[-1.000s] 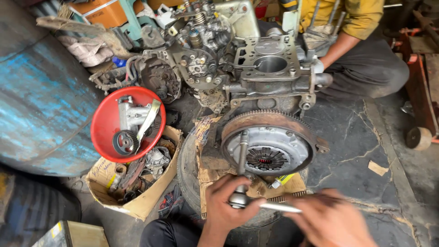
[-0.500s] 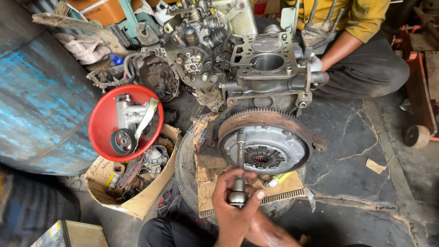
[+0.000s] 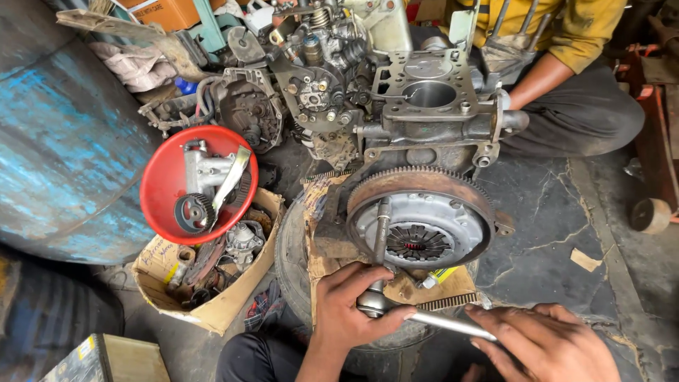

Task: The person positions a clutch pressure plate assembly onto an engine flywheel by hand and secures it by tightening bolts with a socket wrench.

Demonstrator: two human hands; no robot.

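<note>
An engine block (image 3: pixel 424 113) lies on the floor with its rusty flywheel and clutch pressure plate (image 3: pixel 423 226) facing me. A ratchet wrench with a long extension (image 3: pixel 380 244) stands against the plate's left side. My left hand (image 3: pixel 350 304) wraps around the ratchet head. My right hand (image 3: pixel 548 343) grips the shiny ratchet handle (image 3: pixel 445 324), which points to the right. Cardboard (image 3: pixel 318 233) and a tyre sit under the clutch.
A red bowl (image 3: pixel 159 180) with metal parts sits on a cardboard box (image 3: pixel 212 297) of parts at the left. A blue drum (image 3: pixel 64 148) stands beyond it. Another person in a yellow sleeve (image 3: pixel 566 85) sits behind the engine.
My right hand swung the ratchet handle back out to the right after being tucked under my left hand half a second ago. The left hand stayed on the ratchet head.
</note>
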